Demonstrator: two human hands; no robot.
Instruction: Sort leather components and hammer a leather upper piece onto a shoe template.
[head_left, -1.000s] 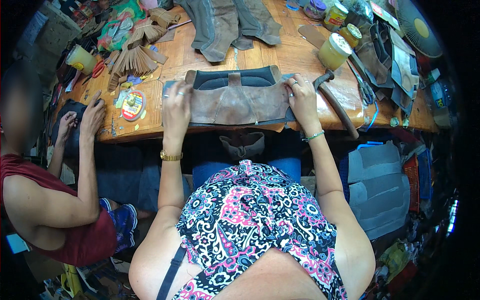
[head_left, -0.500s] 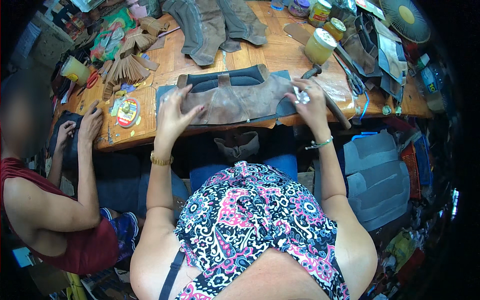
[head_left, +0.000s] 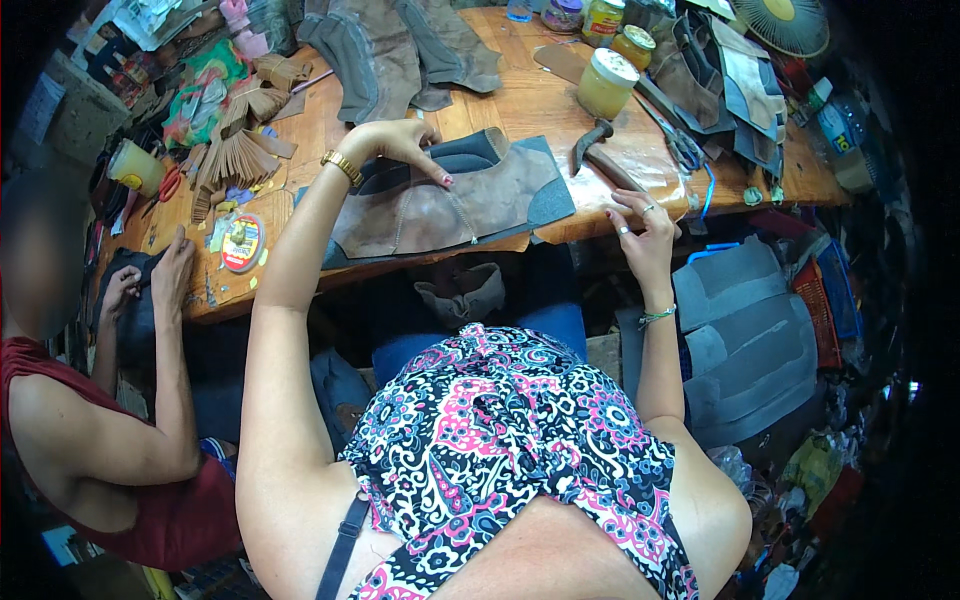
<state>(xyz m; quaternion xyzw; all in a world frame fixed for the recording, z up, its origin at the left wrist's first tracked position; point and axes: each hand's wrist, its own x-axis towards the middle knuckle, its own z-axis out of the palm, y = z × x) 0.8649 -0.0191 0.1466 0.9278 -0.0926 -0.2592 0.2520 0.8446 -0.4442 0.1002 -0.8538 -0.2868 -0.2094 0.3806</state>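
Observation:
A brown leather shoe upper piece [head_left: 430, 212] with dark lining and stitched seams lies on a dark grey backing sheet [head_left: 549, 200] at the table's near edge. My left hand [head_left: 400, 145] arches over its upper left part, fingers apart and the thumb pointing down toward the leather. Some of those fingers are hidden behind the hand. To the right, my right hand [head_left: 648, 222] has its fingers around the lower handle of a hammer [head_left: 612, 168]. The hammer's dark head rests on the table, pointing away from me.
A glue jar [head_left: 607, 85] stands beyond the hammer, near scissors [head_left: 684, 150]. Leather pieces [head_left: 370, 65] lie at the back. A round tin [head_left: 240, 243] sits left, beside a co-worker's hands [head_left: 172, 270]. Dark grey sheets [head_left: 750, 340] are stacked at the lower right.
My left hand has moved up and across the leather's top edge. My right hand has left the leather's right end and taken hold of the hammer handle, which has turned slightly.

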